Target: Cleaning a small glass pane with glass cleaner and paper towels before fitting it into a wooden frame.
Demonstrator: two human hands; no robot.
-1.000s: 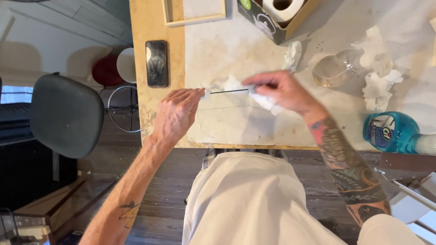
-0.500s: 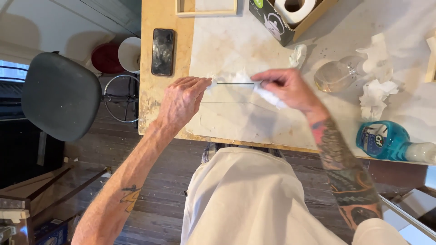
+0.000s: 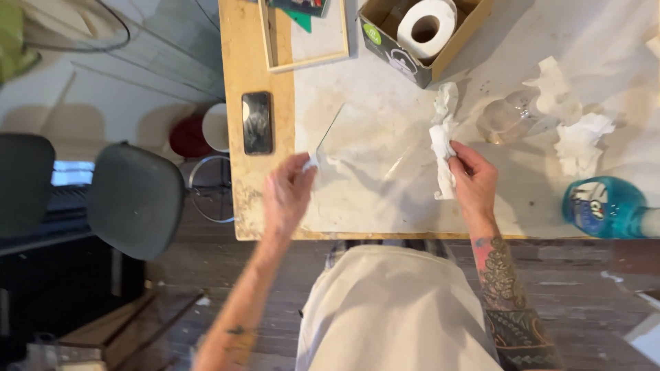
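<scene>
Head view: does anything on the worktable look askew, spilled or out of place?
Crumpled paper towels lie scattered on the stained table near a clear bottle lying on its side. A blue spray bottle also lies flat. The left hand tilts a clear glass pane; the right hand grips a paper towel.

So on the table: one glass pane [image 3: 364, 148], one phone [image 3: 256, 122], one toilet paper roll [image 3: 427, 26] in one cardboard box [image 3: 385, 34]. One blue spray bottle [image 3: 598, 206] at 3 o'clock, three crumpled paper towels [image 3: 443, 137] [image 3: 550, 79] [image 3: 581, 137], one wooden frame [image 3: 302, 63]. Two chairs [image 3: 134, 199] [image 3: 24, 182] at 9 o'clock.
</scene>
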